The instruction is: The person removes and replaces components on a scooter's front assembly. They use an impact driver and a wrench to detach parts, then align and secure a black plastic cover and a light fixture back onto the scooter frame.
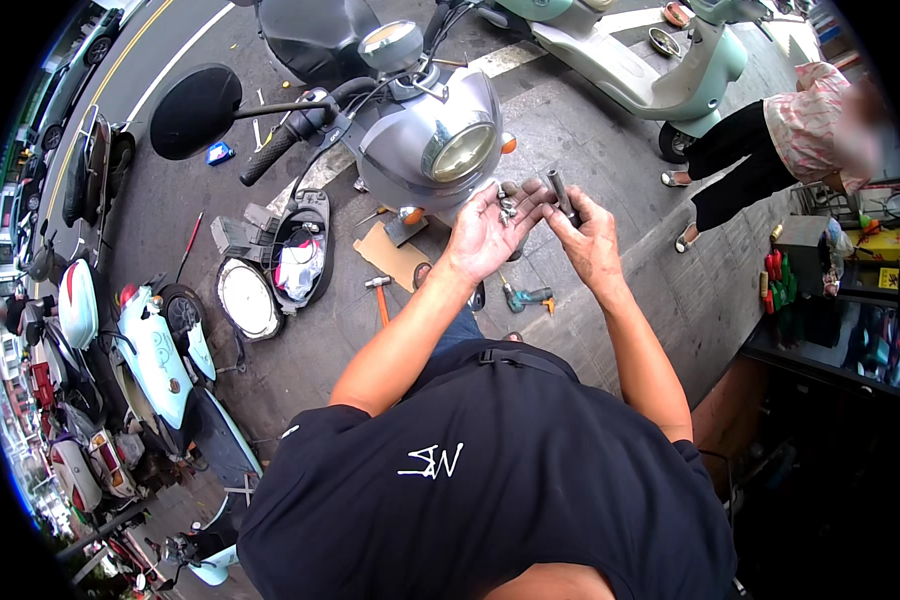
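Note:
My left hand (pixel 478 242) is turned palm up in front of the scooter. Several small shiny metal pieces, which look like bolts or nuts (pixel 507 206), lie on its palm and fingers. Close beside it, my right hand (pixel 594 242) pinches a dark metal tube (pixel 557 186) between thumb and fingers, one end pointing up. The fingertips of both hands are nearly touching. Just beyond them stands a grey scooter (pixel 400 150) with its round headlight (pixel 462 152) towards me. What the far fingers of my right hand do is partly hidden.
On the ground lie a cordless drill (pixel 528 298), a hammer (pixel 380 292), a piece of cardboard (pixel 388 255) and a seat bucket (pixel 305 250) holding a cloth. A pale green scooter (pixel 660 85) stands at the far right. A person (pixel 760 140) is standing at the right, near a display case.

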A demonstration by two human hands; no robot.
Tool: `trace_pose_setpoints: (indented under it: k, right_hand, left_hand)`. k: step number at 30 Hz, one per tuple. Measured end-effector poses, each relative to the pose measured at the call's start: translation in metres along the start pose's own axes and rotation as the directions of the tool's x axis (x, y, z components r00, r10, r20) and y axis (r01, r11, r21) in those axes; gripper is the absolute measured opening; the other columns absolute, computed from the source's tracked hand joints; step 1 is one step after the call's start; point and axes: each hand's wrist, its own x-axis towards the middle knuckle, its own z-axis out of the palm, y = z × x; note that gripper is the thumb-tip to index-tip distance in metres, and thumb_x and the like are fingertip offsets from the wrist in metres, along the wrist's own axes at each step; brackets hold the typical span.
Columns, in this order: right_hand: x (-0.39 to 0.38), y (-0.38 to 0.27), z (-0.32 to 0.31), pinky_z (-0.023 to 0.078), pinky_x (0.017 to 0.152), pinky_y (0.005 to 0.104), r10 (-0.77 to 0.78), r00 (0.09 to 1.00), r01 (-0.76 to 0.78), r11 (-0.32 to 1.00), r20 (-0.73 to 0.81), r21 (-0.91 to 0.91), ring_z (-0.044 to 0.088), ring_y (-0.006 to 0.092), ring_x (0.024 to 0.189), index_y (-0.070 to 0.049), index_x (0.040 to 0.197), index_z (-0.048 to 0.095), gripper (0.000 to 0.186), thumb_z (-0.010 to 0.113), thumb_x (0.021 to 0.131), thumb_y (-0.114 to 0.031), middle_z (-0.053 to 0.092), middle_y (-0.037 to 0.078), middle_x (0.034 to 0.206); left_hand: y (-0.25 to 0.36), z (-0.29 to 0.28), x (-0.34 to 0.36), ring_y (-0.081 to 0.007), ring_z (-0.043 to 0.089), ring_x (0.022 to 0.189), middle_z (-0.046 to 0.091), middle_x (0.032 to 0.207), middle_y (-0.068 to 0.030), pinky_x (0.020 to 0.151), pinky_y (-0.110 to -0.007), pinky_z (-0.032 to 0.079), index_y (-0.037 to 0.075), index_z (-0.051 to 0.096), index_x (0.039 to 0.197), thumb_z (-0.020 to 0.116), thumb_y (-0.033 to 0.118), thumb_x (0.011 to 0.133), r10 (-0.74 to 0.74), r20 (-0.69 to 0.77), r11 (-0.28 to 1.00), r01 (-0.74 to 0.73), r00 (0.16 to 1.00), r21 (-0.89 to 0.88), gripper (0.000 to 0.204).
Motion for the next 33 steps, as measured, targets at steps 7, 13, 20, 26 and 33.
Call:
trace_pose_setpoints:
  k: [7,13,20,26,33]
  right_hand:
    - [0.036,-0.016,0.060,0.050,0.073,0.0330,0.078,0.988,-0.066,0.993,0.130,-0.096,0.067,0.0249,0.080,0.002,0.105,0.061,0.033,0.069,0.077,-0.014,0.065,0.018,0.087]
    - [0.072,-0.028,0.103,0.051,0.072,0.0342,-0.124,0.991,0.129,0.974,0.042,-0.184,0.066,0.0303,0.081,0.000,0.108,0.060,0.036,0.071,0.076,-0.013,0.065,0.019,0.090]
    - [0.106,-0.053,0.114,0.048,0.067,0.0292,-0.097,0.993,0.104,0.989,0.066,-0.106,0.061,0.0146,0.069,-0.001,0.102,0.062,0.025,0.068,0.080,-0.013,0.066,0.013,0.079]
    - [0.141,-0.032,0.119,0.046,0.066,0.0267,-0.006,0.993,-0.005,0.996,0.120,0.091,0.055,0.0093,0.069,0.000,0.099,0.062,0.022,0.067,0.083,-0.014,0.063,0.004,0.076]
    - [0.195,-0.006,0.118,0.044,0.060,0.0281,-0.041,0.908,0.005,0.996,0.417,0.086,0.054,0.0106,0.068,0.001,0.099,0.060,0.027,0.068,0.083,-0.019,0.061,0.008,0.077]
  left_hand:
    - [0.060,-0.010,0.014,-0.0289,0.050,0.119,0.054,0.124,-0.0173,0.103,-0.041,0.040,0.000,0.050,0.118,0.035,0.025,0.098,0.063,0.083,0.996,-0.068,0.995,0.065,0.036]
    - [0.105,0.006,0.028,-0.0290,0.047,0.122,0.053,0.127,-0.0180,0.104,-0.038,0.038,-0.005,0.047,0.123,0.032,0.025,0.098,0.033,0.122,0.998,-0.039,0.992,0.042,0.042]
    - [0.142,-0.021,0.051,-0.0246,0.059,0.104,0.060,0.114,-0.0147,0.091,-0.038,0.048,0.000,0.054,0.107,0.038,0.020,0.095,0.025,0.206,0.997,-0.011,0.978,-0.070,0.028]
    - [0.152,-0.016,0.055,-0.0124,0.057,0.078,0.062,0.091,-0.0042,0.065,-0.024,0.044,0.004,0.059,0.105,0.057,0.019,0.091,0.205,0.034,0.911,-0.204,0.978,0.358,0.021]
    - [0.142,-0.034,0.080,-0.0096,0.053,0.072,0.061,0.087,-0.0015,0.058,-0.022,0.041,0.006,0.060,0.105,0.061,0.018,0.090,0.440,0.004,0.859,-0.423,0.898,0.287,0.020]
